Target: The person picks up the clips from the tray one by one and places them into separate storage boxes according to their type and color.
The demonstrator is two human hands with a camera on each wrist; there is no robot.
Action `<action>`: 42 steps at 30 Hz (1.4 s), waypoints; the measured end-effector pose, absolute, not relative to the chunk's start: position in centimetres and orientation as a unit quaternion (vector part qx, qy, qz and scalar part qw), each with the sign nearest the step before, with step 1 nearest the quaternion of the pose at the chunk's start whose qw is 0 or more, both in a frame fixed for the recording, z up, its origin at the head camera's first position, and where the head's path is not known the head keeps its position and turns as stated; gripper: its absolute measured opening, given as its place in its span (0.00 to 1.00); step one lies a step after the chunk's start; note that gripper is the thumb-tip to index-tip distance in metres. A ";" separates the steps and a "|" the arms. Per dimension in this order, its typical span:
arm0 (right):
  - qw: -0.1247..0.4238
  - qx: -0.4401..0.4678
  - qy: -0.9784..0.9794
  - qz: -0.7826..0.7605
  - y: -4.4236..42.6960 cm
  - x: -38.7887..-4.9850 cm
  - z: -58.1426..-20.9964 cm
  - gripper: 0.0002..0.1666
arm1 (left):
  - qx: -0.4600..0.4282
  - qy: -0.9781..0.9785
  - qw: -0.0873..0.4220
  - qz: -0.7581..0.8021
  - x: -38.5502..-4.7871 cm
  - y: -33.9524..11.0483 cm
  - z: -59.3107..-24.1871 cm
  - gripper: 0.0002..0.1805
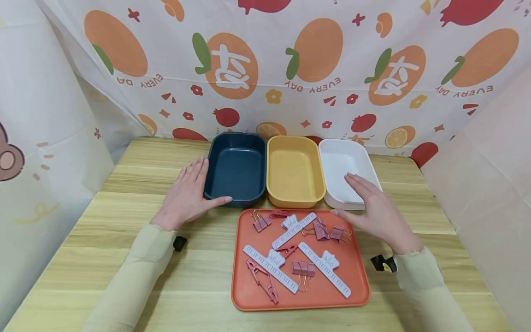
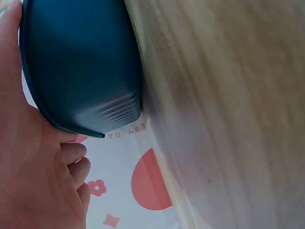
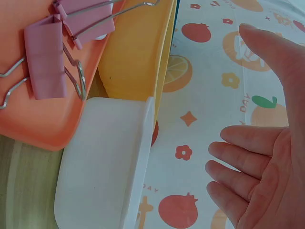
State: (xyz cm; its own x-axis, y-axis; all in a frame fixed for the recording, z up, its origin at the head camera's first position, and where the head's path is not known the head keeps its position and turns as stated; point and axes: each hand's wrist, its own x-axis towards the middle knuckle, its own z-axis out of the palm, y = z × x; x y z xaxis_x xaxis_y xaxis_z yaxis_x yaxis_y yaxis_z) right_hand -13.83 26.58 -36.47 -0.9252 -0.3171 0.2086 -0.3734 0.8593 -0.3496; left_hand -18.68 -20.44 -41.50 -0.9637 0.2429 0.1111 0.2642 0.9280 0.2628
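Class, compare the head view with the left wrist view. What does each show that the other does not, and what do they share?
Only the head view: the right hand, the yellow bin, the white bin, the orange tray with its assorted clips, and the dark blue bin's inside.

Only the left wrist view: the ridges on the blue bin's outer wall.

Both: the left hand, that blue bin, the wooden table and the fruit-patterned cloth.

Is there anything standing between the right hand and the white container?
Nothing visible does: the right wrist view shows open space between the right hand and the white container, with the printed cloth behind.
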 end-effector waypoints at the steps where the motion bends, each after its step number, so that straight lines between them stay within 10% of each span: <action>1: 0.074 0.181 -0.961 0.195 26.6 -13.7 -36.5 0.58 | -0.129 -0.981 0.038 -0.138 -18.7 -20.4 -41.5 0.71; 23: 0.052 0.195 -0.952 0.229 27.1 -11.3 -37.9 0.39 | -0.132 -0.982 0.030 -0.132 -18.7 -20.5 -41.3 0.71; 42: 0.005 0.187 -0.952 0.243 27.4 -11.6 -39.7 0.44 | -0.134 -0.982 0.021 -0.128 -19.1 -20.4 -41.0 0.73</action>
State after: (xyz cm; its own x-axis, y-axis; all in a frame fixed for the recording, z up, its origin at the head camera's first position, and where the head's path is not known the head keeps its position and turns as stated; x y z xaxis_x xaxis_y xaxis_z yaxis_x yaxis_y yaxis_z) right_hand -11.64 27.37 -39.74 -0.9297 -0.3544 0.1002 -0.3591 0.8116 -0.4609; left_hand -19.12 -20.41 -40.98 -0.9630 0.2583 0.0766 0.2693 0.9311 0.2460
